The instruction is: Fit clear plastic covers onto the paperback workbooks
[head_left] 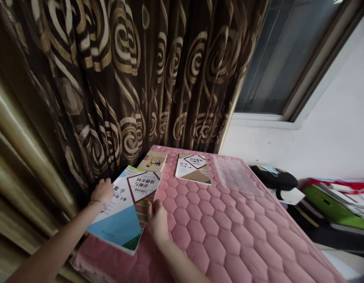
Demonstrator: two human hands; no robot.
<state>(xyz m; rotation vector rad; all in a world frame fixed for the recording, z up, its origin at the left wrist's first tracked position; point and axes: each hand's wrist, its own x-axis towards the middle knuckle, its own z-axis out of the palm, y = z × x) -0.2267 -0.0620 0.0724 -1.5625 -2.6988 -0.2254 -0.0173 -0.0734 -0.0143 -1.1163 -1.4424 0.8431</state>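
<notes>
A white and blue math workbook [117, 220] is tilted over the near left end of the pink quilted surface. My left hand [103, 192], with a thin bracelet at the wrist, grips its left edge. On the opposite edge, my right hand [157, 221] is closed with the thumb side against the cover. Part of a tan book [154, 160] shows behind the workbook's top edge. Further right lies a smaller-looking white and brown workbook [193, 169], flat and apart from both hands.
A clear plastic sleeve [236, 173] lies on the pink quilted pad [211, 232]. Dark patterned curtains [170, 70] hang behind and left. At right are a black case [273, 177] and a green bag [332, 204] with papers, below a window [279, 59].
</notes>
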